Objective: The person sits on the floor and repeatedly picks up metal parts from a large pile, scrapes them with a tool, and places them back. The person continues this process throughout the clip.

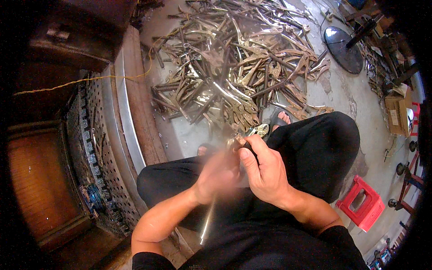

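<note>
Between my two hands, over my lap, is a pair of locking pliers (207, 223); a shiny handle sticks out below my left hand, and its other end is mostly covered. My left hand (216, 174) looks closed around the tool, though its fingers are smeared by motion. My right hand (268, 173) is closed, thumb and forefinger pinching the dark metal at the upper end. Just beyond the right fingertips, another metal plier jaw (259, 130) shows near my foot.
A large heap of locking pliers (252, 63) covers the floor ahead. At left stand a perforated metal panel (114, 180) and a yellow cord (103, 77). To the right are a red plastic stool (361, 203), a round black base (343, 49) and a cardboard box (398, 112).
</note>
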